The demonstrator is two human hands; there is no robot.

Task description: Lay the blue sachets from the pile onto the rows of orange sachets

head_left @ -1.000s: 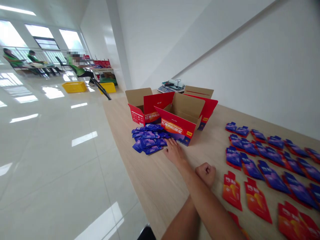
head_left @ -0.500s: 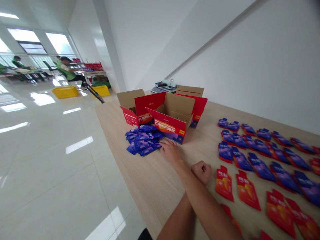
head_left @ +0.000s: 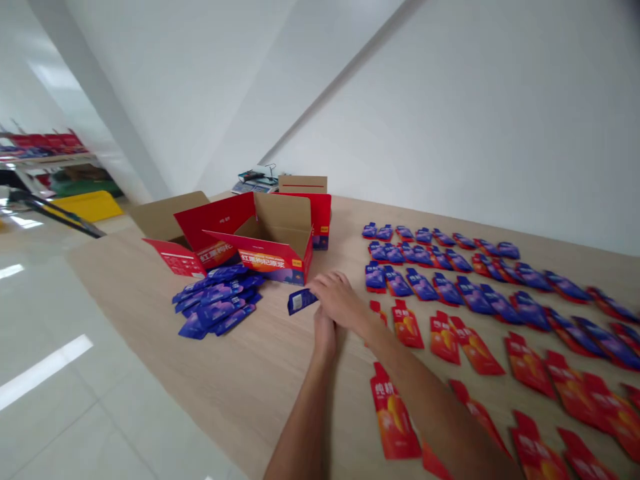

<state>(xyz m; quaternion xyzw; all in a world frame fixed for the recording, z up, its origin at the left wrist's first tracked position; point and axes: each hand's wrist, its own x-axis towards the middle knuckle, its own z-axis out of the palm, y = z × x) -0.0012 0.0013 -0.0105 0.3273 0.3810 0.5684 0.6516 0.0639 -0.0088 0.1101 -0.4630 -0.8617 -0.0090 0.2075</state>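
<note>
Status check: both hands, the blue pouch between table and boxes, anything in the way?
Right hand holding blue pouch. Left hand close beneath right, grip unclear. Open red box just beyond pouch.

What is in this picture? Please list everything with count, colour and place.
Table: one, light wood, centre.
Boxes: three, red with brown insides, left on table.
Piled pouches: too overlapped to count, blue, beside the boxes.
Blue pouches: many, blue, rows at right.
Red pouches: at least ten, red-orange, right, nearer rows.
Equipment: count unclear, dark and pale, behind the boxes.
Bin: at least one, yellow, floor at left.
Back table: one, pale, far left, bearing red items.
Wall: one, white, behind.
Floor: one, pale, left.
Held pouch: one, dark blue, in the right hand.
Left hand: one, bare, below the right.
Right hand: one, bare, centre.
</note>
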